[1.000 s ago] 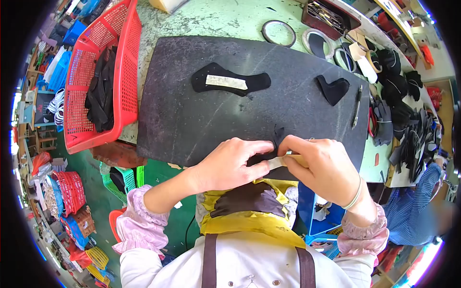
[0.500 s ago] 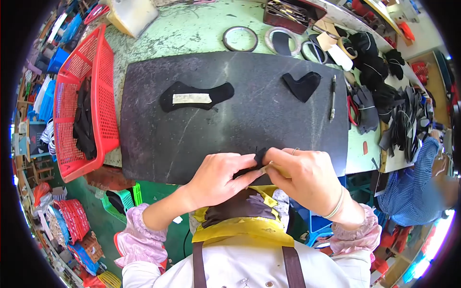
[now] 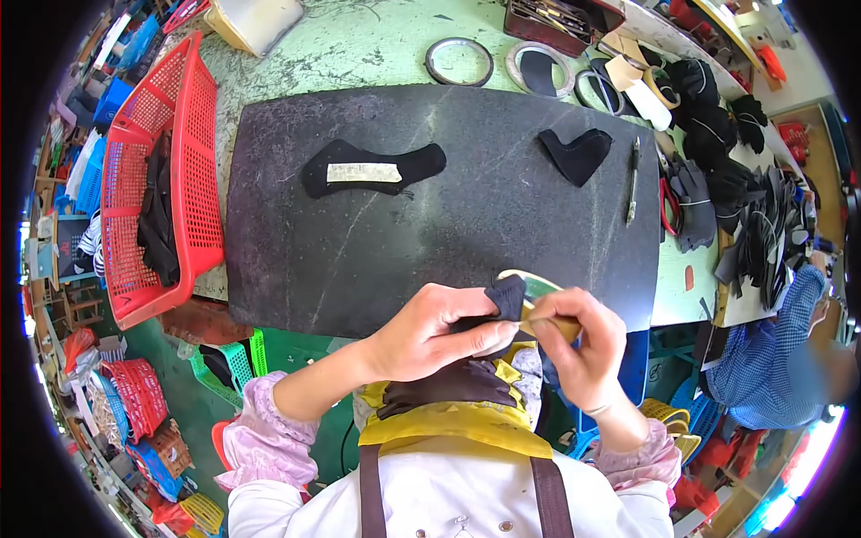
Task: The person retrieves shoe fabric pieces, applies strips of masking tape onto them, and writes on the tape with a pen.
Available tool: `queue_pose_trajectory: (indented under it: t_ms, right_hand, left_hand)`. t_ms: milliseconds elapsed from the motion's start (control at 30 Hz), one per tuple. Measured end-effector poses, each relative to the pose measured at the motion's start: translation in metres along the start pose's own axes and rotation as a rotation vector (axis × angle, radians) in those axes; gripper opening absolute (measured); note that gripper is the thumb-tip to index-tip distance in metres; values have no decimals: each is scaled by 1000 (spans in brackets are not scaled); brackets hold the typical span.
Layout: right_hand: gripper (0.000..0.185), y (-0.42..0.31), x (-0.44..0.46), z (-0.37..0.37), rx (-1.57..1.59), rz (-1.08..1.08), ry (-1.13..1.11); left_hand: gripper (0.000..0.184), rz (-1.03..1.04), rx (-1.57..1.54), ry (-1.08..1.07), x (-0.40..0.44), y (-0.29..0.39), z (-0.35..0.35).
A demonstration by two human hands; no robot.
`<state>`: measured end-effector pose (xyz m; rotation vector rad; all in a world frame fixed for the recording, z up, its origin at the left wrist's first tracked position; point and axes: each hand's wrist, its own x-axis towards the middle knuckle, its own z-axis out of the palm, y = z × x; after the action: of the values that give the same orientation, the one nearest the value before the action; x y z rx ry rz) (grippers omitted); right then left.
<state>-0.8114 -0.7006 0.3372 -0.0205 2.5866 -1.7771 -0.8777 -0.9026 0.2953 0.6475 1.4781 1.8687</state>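
My left hand (image 3: 439, 332) is closed on a small black fabric piece (image 3: 507, 297) near the front edge of the dark mat (image 3: 466, 215). Close against it on the right, my right hand (image 3: 578, 341) pinches a pale, curved strip (image 3: 531, 280) that looks like a roll of tape; its end reaches the fabric. Farther back on the mat lies a black shaped piece (image 3: 417, 165) with a whitish strip (image 3: 363, 172) on it. A black V-shaped piece (image 3: 576, 156) and a pen (image 3: 633, 179) rest at the mat's right side.
A red basket (image 3: 199, 179) holding dark material stands left of the mat. Behind the mat are tape rings (image 3: 459, 62) and a tool box (image 3: 560, 22). Dark gloves and fabric bundles (image 3: 708, 134) lie at the right. A person in blue checks (image 3: 762, 350) is at far right.
The view has shifted. My right hand has turned and opened away slightly from my left hand, so the curved strip now shows above its fingers. My left hand still holds the black fabric.
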Motion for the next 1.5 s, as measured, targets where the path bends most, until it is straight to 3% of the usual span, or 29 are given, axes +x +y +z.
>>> queue_pose_trajectory:
  t_ms: [100,200,267,300,333,367,433,500,533,600,633,767,800,933,1133,1267,1367,1433,1500]
  right_hand:
    - [22,0,-8,7,-128,-266,147]
    - [25,7,-7,7,-128,-322,206]
    - [20,18,-5,-14,-105,-90,647]
    - [17,25,-3,-29,-90,32,870]
    - [13,36,0,-58,-201,-37,905]
    - [13,47,9,-82,-264,-120,840]
    - [13,68,34,-113,-458,-303,780]
    - [21,87,69,-133,-663,-365,798]
    - [21,109,79,-154,-657,-374,794]
    - [30,154,93,-190,-1282,-424,596]
    - [30,153,94,-184,-1273,-427,588]
    - [34,128,94,-150,-1247,-507,697]
    - [34,124,97,-139,-1238,-503,693]
    - [36,105,96,-105,-877,197,473]
    - [44,94,104,-109,-743,175,296]
    - [53,59,80,-55,301,45,276]
    - [44,50,69,-19,293,-9,233]
    - [31,62,58,-10,696,-136,-94]
    - [25,49,47,7,702,81,-44]
  left_hand:
    - [12,26,1,-64,2,12,1]
    - [11,33,-16,-50,-6,12,-10]
    - [11,35,-38,-33,-13,12,-18]
    - [10,30,-265,132,-19,22,-16]
    - [12,25,-485,303,-25,35,-15]
    - [12,26,-477,322,-26,40,-22]
    - [21,-30,319,29,-16,45,-39]
    - [21,72,959,92,1,21,-49]
    - [21,72,964,103,4,12,-53]
    - [13,-57,1388,176,3,0,-59]
    - [13,-69,1389,182,-1,0,-59]
    - [32,105,1300,553,-21,5,-52]
    - [32,95,1305,552,-27,4,-51]
    - [55,230,1281,208,-53,-12,-45]
    - [59,77,1341,200,-51,-21,-23]
    - [58,72,1378,260,-47,-26,-14]
    - [58,107,1294,259,-59,-24,-24]
    - [59,140,1219,265,-67,-23,-30]
    - [59,134,1226,263,-70,-25,-34]
